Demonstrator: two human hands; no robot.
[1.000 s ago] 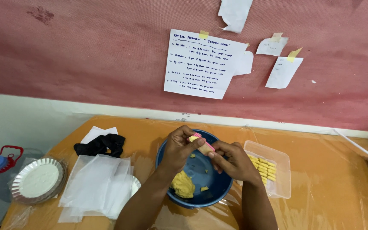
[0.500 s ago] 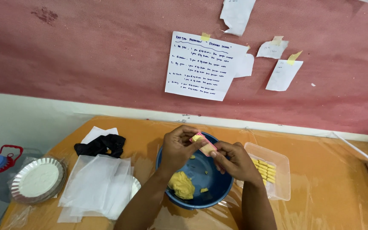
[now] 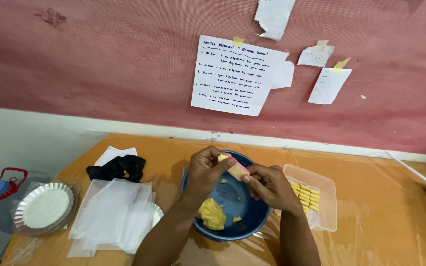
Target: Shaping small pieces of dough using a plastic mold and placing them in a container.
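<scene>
Bare orange table to the right — clear container, blue bowl, white sheets crowding the middle and left.

Bowl: blue plastic, smooth with a dull sheen.
Dough lump: yellow, soft and matt, slightly rough.
Small mould: pinkish plastic, smooth, packed with yellow dough.
Clear tray: thin transparent plastic, glossy.
Table cover: clear plastic film, shiny and wrinkled, over an orange top.
Sheets: white paper, thin and matt.
Plate: silvery foil, crimped rim, reflective.
Black cloth: soft, matt.
Wall: red, rough, matt.
</scene>
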